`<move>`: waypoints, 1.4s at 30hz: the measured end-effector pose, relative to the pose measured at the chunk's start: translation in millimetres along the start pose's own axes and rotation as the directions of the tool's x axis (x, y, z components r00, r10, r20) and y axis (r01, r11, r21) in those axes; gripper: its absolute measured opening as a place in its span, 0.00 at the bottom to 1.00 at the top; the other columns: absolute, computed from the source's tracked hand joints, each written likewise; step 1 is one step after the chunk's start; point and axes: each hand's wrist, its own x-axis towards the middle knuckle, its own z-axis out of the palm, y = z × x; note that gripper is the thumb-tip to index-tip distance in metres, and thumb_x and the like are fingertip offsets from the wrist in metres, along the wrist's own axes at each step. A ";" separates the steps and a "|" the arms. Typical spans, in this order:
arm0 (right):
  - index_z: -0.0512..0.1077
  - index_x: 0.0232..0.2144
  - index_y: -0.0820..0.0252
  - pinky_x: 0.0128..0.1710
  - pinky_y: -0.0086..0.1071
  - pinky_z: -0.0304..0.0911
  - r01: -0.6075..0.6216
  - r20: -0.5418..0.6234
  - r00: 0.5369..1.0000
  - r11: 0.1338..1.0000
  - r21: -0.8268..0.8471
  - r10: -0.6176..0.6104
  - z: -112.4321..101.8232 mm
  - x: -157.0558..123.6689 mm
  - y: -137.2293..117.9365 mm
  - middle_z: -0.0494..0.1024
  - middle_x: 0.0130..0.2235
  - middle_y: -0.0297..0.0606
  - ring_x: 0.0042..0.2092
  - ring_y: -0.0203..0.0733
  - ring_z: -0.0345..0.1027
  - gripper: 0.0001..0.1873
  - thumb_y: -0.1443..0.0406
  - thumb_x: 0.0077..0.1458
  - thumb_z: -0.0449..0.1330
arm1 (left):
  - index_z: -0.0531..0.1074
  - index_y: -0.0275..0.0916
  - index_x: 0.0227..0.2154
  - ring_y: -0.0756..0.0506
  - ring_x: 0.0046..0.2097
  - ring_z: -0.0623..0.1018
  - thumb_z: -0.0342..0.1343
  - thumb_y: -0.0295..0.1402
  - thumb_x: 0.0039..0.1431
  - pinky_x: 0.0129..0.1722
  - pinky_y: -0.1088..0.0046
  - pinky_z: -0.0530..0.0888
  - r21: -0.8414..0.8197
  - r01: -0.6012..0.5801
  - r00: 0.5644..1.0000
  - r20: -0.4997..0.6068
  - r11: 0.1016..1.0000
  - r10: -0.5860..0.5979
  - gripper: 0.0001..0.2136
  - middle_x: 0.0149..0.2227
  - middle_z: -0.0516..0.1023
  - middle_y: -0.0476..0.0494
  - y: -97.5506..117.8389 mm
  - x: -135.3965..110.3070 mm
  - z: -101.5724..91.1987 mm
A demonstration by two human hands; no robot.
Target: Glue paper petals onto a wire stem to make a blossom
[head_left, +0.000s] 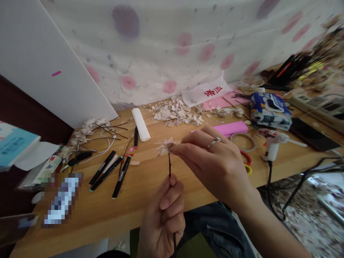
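Upright in front of me is a thin dark stem topped by a pale pinkish-white flower with pointed petals. My left hand is closed round the stem below the flower, thumb and forefinger pinching it. At the flower's right side, my right hand has thumb and forefinger pressed together on a petal at its edge; the exact pinch point is partly hidden by the fingers. A ring shows on that hand.
Loose petals lie at the back of the wooden table. Several markers and a white paper roll are left. To the right stand a glue gun, a tape roll, scissors, a phone and a blue wipes pack.
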 end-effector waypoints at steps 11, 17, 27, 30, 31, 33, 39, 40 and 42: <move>0.82 0.35 0.61 0.35 0.39 0.64 0.129 0.038 0.991 0.986 -0.104 -0.126 -1.8 4.7 3.1 0.81 0.35 0.42 0.36 0.45 0.64 0.16 0.73 0.69 0.54 | 0.76 0.24 0.35 0.58 0.20 0.70 0.34 0.25 0.76 0.13 0.90 0.58 0.037 -0.026 0.993 -0.112 0.999 0.030 0.23 0.23 0.69 0.51 -0.2 -0.3 3.1; 0.82 0.35 0.65 0.33 0.39 0.63 0.144 0.098 0.986 0.986 -0.080 -0.136 -3.3 11.0 5.0 0.80 0.33 0.44 0.34 0.47 0.66 0.15 0.75 0.66 0.56 | 0.75 0.23 0.35 0.57 0.19 0.71 0.30 0.27 0.76 0.13 0.89 0.58 0.028 -0.021 0.992 -0.125 0.999 0.024 0.26 0.23 0.69 0.50 0.6 -0.1 2.6; 0.78 0.36 0.66 0.34 0.37 0.63 0.073 0.191 0.979 0.997 -0.009 -0.070 -5.0 11.4 7.5 0.80 0.32 0.41 0.36 0.48 0.71 0.08 0.74 0.66 0.58 | 0.74 0.23 0.36 0.56 0.20 0.74 0.25 0.28 0.76 0.14 0.89 0.61 0.007 -0.029 0.992 -0.119 1.000 0.030 0.29 0.22 0.70 0.49 0.9 0.2 2.4; 0.76 0.36 0.65 0.33 0.37 0.61 0.073 0.208 0.976 0.997 -0.024 -0.067 -3.8 12.0 6.6 0.78 0.30 0.40 0.35 0.48 0.71 0.06 0.74 0.65 0.59 | 0.74 0.24 0.36 0.56 0.20 0.75 0.25 0.28 0.76 0.14 0.88 0.63 0.003 -0.034 0.992 -0.123 0.999 0.034 0.30 0.23 0.72 0.48 1.0 0.6 2.7; 0.76 0.36 0.65 0.33 0.37 0.61 0.072 0.217 0.974 0.997 -0.025 -0.065 -3.4 12.2 6.3 0.77 0.30 0.39 0.35 0.48 0.71 0.06 0.74 0.65 0.59 | 0.73 0.24 0.36 0.56 0.20 0.76 0.24 0.28 0.76 0.14 0.88 0.64 0.002 -0.035 0.992 -0.124 0.999 0.035 0.30 0.23 0.72 0.48 1.1 0.5 3.0; 0.75 0.36 0.65 0.33 0.36 0.60 0.070 0.229 0.971 0.997 -0.024 -0.062 -2.9 12.4 5.9 0.76 0.30 0.39 0.34 0.47 0.71 0.06 0.74 0.65 0.59 | 0.73 0.24 0.36 0.55 0.20 0.76 0.24 0.28 0.76 0.14 0.88 0.65 0.000 -0.033 0.992 -0.126 0.999 0.032 0.29 0.23 0.73 0.48 1.1 -0.2 3.6; 0.75 0.38 0.65 0.32 0.36 0.60 0.081 0.232 0.970 0.996 -0.036 -0.070 -1.6 14.1 5.2 0.77 0.32 0.40 0.35 0.48 0.72 0.07 0.75 0.65 0.57 | 0.73 0.24 0.36 0.54 0.20 0.77 0.25 0.28 0.76 0.15 0.87 0.66 0.011 -0.021 0.992 -0.123 1.000 0.022 0.28 0.23 0.73 0.47 -0.9 -1.8 5.0; 0.75 0.39 0.65 0.32 0.36 0.61 0.086 0.223 0.972 0.996 -0.038 -0.076 -1.6 15.1 5.5 0.77 0.33 0.41 0.35 0.48 0.71 0.08 0.75 0.65 0.57 | 0.73 0.24 0.36 0.55 0.21 0.77 0.26 0.27 0.76 0.15 0.87 0.65 0.012 -0.024 0.992 -0.124 1.000 0.025 0.28 0.23 0.73 0.47 -1.1 -1.6 4.9; 0.75 0.40 0.64 0.33 0.37 0.61 0.092 0.195 0.977 0.995 -0.037 -0.083 -2.8 16.8 6.4 0.78 0.36 0.42 0.36 0.48 0.71 0.08 0.76 0.64 0.56 | 0.73 0.24 0.36 0.55 0.21 0.76 0.28 0.26 0.76 0.15 0.88 0.64 0.006 -0.028 0.992 -0.120 1.000 0.028 0.26 0.23 0.73 0.47 -1.1 -0.9 3.9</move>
